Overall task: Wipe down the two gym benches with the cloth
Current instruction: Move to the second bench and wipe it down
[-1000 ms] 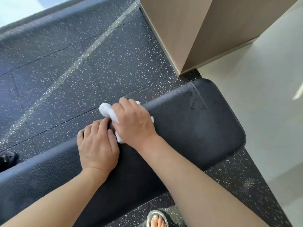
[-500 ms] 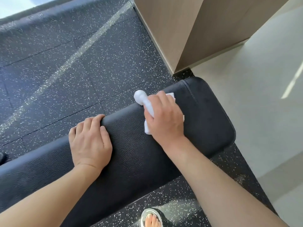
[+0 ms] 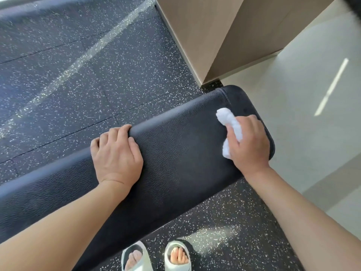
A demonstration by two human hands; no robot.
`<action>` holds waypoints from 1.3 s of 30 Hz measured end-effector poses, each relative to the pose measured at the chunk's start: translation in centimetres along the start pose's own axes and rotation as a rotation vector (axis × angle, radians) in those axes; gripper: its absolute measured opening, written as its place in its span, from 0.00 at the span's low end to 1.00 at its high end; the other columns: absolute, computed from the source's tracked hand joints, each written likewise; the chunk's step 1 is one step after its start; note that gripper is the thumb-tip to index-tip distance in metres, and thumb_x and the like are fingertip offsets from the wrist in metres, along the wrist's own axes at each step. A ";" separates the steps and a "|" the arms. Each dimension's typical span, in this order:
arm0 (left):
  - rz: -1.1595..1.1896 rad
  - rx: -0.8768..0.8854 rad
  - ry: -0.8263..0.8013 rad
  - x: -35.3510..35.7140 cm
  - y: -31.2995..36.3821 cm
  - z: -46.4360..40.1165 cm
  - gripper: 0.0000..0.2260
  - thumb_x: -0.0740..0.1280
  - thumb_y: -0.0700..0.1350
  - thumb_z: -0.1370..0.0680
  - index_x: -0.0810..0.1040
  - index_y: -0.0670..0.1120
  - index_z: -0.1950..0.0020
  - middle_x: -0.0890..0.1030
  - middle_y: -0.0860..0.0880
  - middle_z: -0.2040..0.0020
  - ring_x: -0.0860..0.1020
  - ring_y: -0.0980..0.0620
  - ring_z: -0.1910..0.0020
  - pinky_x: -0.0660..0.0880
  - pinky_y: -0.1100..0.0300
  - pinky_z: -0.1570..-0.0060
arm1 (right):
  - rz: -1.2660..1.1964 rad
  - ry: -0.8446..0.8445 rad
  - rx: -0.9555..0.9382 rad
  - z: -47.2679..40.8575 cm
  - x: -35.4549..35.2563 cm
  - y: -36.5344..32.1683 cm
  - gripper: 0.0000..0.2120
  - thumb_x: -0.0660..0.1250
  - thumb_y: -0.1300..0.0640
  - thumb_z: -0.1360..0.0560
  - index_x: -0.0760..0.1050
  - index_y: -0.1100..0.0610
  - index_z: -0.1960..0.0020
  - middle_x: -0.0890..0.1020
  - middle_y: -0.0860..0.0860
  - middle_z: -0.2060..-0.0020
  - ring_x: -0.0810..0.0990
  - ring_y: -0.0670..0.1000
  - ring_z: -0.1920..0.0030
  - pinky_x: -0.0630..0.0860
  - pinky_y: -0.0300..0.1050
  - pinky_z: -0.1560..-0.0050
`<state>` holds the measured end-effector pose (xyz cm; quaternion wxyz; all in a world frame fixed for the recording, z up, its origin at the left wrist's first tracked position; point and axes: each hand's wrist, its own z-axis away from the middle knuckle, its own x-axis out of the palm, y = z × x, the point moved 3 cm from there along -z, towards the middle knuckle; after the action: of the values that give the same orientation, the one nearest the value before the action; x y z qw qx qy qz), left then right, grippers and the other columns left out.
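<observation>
- I see one black padded gym bench point(image 3: 175, 153) running from the lower left up to the right, its rounded end close to the corner of a beige wood-grain column point(image 3: 205, 36).
- My right hand point(image 3: 249, 142) sits on the bench near that rounded end, fingers curled round a bunched white cloth point(image 3: 228, 122); the cloth pokes out past the fingertips and below the thumb, and it is pressed against the pad.
- The cloth lies right at the seam where the textured top meets the smoother end cap of the bench.
- My left hand point(image 3: 116, 153) rests palm down on the pad further to the left, well apart from the right hand; its fingers bend over the far edge of the bench and grip it, the thumb lying flat on top.
- Both forearms are bare and reach in from the bottom of the view.
- Under the bench is dark rubber flooring point(image 3: 78, 75) with white speckles; a pale stripe of light crosses it.
- To the right, the floor changes to smooth light tile point(image 3: 312, 133).
- At the bottom edge, two feet in pale open-toe slippers point(image 3: 156, 257) stand on the rubber floor just beside the near side of the bench.
- I can make out only this one bench.
</observation>
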<state>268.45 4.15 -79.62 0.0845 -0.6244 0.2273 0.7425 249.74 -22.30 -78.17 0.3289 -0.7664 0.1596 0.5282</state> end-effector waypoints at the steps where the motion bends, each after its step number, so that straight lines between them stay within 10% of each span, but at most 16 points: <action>1: 0.006 0.007 -0.003 0.0 0.0 0.1 0.22 0.51 0.51 0.17 0.74 0.48 0.28 0.80 0.46 0.36 0.75 0.40 0.37 0.63 0.40 0.29 | 0.037 0.012 0.056 0.3 0.2 -0.5 0.09 0.63 0.51 0.18 0.74 0.58 0.48 0.74 0.53 0.53 0.73 0.59 0.52 0.73 0.54 0.60; 11: 0.002 0.002 -0.023 0.2 0.0 0.0 0.20 0.52 0.48 0.16 0.74 0.47 0.28 0.80 0.44 0.36 0.75 0.39 0.36 0.64 0.40 0.30 | -0.123 -0.072 -0.118 2.5 6.1 -19.4 0.06 0.68 0.57 0.23 0.77 0.59 0.50 0.78 0.55 0.54 0.75 0.58 0.56 0.73 0.54 0.57; 18: -0.006 0.019 0.013 0.1 -0.3 0.3 0.21 0.50 0.50 0.16 0.73 0.48 0.27 0.80 0.44 0.35 0.74 0.37 0.35 0.63 0.38 0.29 | -0.108 -0.091 -0.467 3.1 2.9 -12.3 0.03 0.69 0.62 0.26 0.79 0.60 0.53 0.76 0.55 0.59 0.73 0.57 0.61 0.73 0.53 0.60; 24: -0.026 0.020 0.030 0.1 0.3 0.2 0.21 0.50 0.50 0.15 0.72 0.48 0.27 0.79 0.43 0.34 0.74 0.37 0.35 0.63 0.37 0.29 | 0.004 -0.012 -0.014 3.4 -1.9 2.3 0.07 0.63 0.53 0.18 0.75 0.57 0.47 0.75 0.51 0.53 0.72 0.57 0.52 0.72 0.50 0.60; 30: -0.026 0.020 0.028 0.2 0.3 0.3 0.19 0.52 0.49 0.14 0.72 0.48 0.26 0.79 0.43 0.34 0.74 0.37 0.35 0.63 0.37 0.29 | 0.048 -0.143 -0.171 8.7 0.9 -7.8 0.13 0.53 0.58 0.25 0.75 0.48 0.49 0.68 0.46 0.62 0.61 0.52 0.60 0.58 0.47 0.64; 39: -0.036 0.021 0.027 0.0 0.4 0.3 0.19 0.52 0.48 0.14 0.71 0.49 0.26 0.78 0.42 0.32 0.73 0.37 0.33 0.63 0.36 0.29 | -0.180 -0.089 -0.613 10.4 0.8 -10.0 0.03 0.68 0.60 0.25 0.80 0.58 0.53 0.78 0.53 0.59 0.73 0.55 0.61 0.72 0.49 0.60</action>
<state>268.00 3.93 -79.48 0.1012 -0.6375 0.2252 0.7298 248.67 -7.90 -77.87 0.1346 -0.8170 -0.0897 0.5534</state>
